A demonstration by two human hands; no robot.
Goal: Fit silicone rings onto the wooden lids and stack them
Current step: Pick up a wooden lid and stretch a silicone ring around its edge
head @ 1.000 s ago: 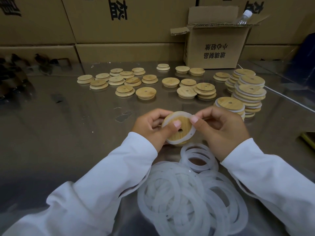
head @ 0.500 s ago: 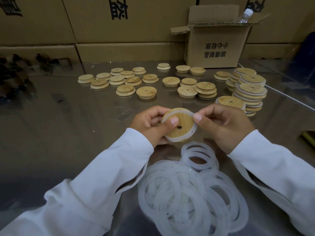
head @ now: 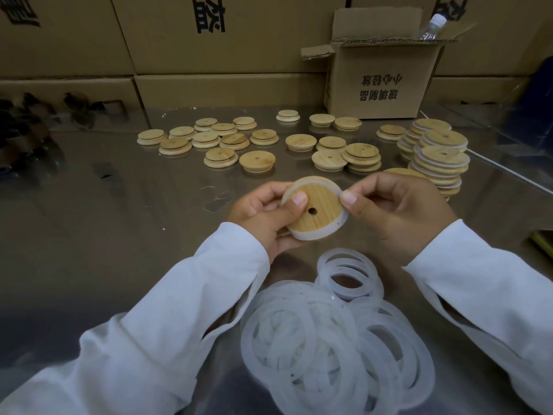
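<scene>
Wood everywhere: loose lids lie scattered across the far left and middle of the shiny table. Nearer in, the left hand grips one lid above the table, thumb pressed on its face beside the small hole, fingers curled behind. A white ring hugs the lid's rim. The right hand pinches that ring at its right edge. Below the hands sits a heap of rings; further right, stacks of ringed lids stand.

Wooden lid: pale, visible grain, matt. Silicone rings: frosted, translucent white. Table: glossy, reflective metal. Boxes: matt brown cardboard. Sleeves: white cloth.
</scene>
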